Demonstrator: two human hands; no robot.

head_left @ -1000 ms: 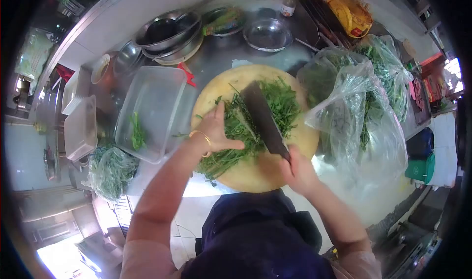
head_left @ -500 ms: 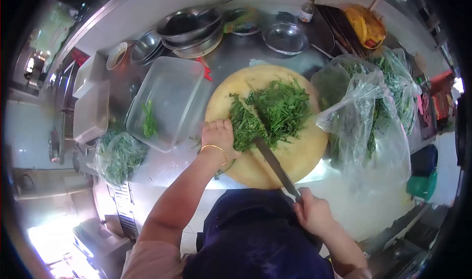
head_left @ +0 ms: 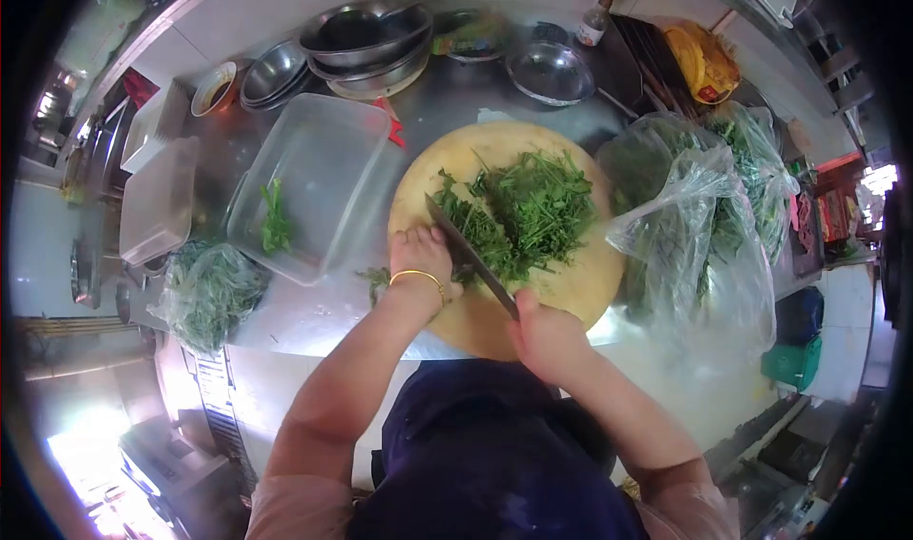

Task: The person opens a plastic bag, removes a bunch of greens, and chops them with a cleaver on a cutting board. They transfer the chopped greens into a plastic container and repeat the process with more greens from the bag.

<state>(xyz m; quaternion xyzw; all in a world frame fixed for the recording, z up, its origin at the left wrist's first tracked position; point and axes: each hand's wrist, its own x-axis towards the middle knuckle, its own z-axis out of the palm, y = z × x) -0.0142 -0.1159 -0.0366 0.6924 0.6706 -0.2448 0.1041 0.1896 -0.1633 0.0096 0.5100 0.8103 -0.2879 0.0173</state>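
Note:
Chopped green herbs lie heaped on a round wooden board. My right hand is wrapped round the handle of a long dark knife. The blade points up and to the left, along the left side of the herbs and close to the fingers of my other hand. At the board's left edge, my left hand, below which a gold bangle circles the wrist, presses down with bent fingers beside the blade. Whether it holds herbs under the fingers is hidden.
A clear plastic tub with a green sprig stands left of the board, near a bagged bundle of greens. Plastic bags of greens lie on the right. Metal bowls, a pan and a bottle stand behind.
My right hand has moved up and left with the knife, whose blade now lies next to my left hand. The view has shifted slightly.

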